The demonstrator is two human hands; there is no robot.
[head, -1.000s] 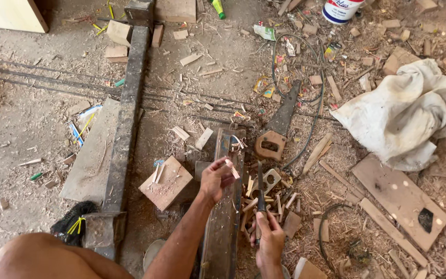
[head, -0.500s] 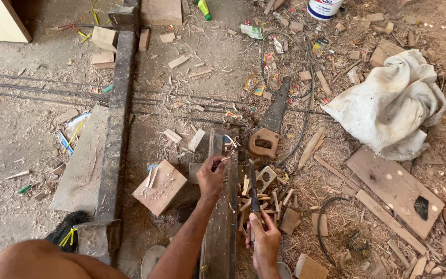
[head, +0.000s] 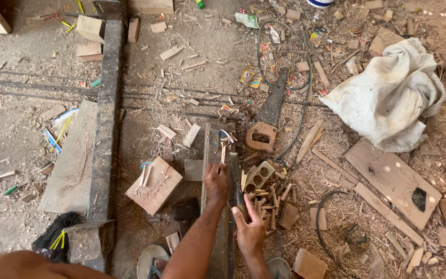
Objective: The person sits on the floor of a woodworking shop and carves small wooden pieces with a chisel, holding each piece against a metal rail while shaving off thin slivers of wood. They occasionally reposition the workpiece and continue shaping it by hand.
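Your left hand rests on the plank; your right hand lies just right of it, the handsaw beyond, the cloth far right.

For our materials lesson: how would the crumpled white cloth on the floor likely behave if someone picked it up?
The white cloth would probably go floppy, since it lies in soft folds. It looks light for its bulk. Sawdust and wood chips around it may cling and fall off.
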